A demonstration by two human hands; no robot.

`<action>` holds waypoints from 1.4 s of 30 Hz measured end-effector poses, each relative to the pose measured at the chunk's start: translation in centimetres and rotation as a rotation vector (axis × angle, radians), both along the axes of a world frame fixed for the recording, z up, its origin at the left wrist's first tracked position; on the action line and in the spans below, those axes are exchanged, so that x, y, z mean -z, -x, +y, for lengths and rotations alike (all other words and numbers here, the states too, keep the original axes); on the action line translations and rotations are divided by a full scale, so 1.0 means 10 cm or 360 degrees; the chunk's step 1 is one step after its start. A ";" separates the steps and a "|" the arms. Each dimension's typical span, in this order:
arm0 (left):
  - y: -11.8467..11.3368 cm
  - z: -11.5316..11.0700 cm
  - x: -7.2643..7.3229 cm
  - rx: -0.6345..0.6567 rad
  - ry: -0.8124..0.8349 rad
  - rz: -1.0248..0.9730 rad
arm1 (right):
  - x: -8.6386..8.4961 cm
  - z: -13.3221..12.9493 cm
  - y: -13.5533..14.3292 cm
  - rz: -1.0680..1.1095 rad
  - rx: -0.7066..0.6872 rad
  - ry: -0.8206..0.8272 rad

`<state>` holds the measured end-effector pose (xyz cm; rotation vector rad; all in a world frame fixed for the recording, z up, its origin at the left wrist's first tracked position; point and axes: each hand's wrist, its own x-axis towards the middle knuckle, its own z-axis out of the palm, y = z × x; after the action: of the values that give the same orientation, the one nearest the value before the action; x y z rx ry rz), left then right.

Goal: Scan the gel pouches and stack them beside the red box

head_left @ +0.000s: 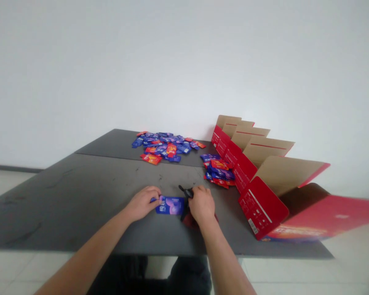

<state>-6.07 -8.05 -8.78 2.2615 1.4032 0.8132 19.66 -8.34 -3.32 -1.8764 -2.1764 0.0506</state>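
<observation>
Bare forearms [95,241] rise from the bottom edge. Below centre, the left hand [144,203] pinches; right of it, the right hand [202,203] curls in a grip.

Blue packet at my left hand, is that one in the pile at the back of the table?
No, the blue packet is between the left hand and the right hand, well in front of the pile.

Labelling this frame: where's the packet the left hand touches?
In the head view, the blue packet is lower-centre on the table, between the left hand and the black object at the right hand.
</observation>
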 end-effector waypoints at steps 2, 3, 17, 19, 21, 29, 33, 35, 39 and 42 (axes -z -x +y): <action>0.00 0.01 0.02 -0.0006 -0.0010 0.0024 | -0.02 -0.07 0.23 0.0070 -0.0170 -0.0117; 0.00 0.01 0.03 -0.0017 -0.0017 0.0030 | -0.01 -0.12 0.37 0.0104 -0.0268 -0.0146; 0.01 0.01 0.02 0.0015 -0.0033 0.0045 | 0.01 -0.09 0.13 0.0117 -0.0142 -0.0089; 0.00 0.01 0.02 -0.0001 -0.0019 0.0040 | 0.05 -0.19 0.40 0.0150 -0.0302 -0.0108; 0.00 0.01 0.01 -0.0006 -0.0010 0.0020 | 0.12 -0.25 0.58 0.0130 -0.0403 -0.0050; 0.02 0.00 0.02 0.0026 -0.0029 0.0006 | 0.04 -0.01 -0.11 -0.0011 -0.0003 0.0065; 0.03 0.02 0.07 0.0007 -0.0040 0.0022 | -0.01 -0.13 0.25 0.0122 -0.0243 -0.0132; 0.02 0.02 0.07 -0.0010 -0.0027 0.0003 | 0.06 -0.21 0.55 0.0145 -0.0403 -0.0113; -0.01 -0.01 0.00 0.0012 -0.0012 -0.0028 | 0.21 -0.21 0.58 0.0113 -0.0393 -0.0018; -0.03 -0.03 -0.04 0.0026 -0.0019 -0.0037 | 0.18 -0.05 0.17 0.0034 -0.0134 0.0040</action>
<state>-5.78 -8.34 -8.36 2.2624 1.3712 0.8422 17.97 -8.82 -5.08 -1.7887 -2.2496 0.1143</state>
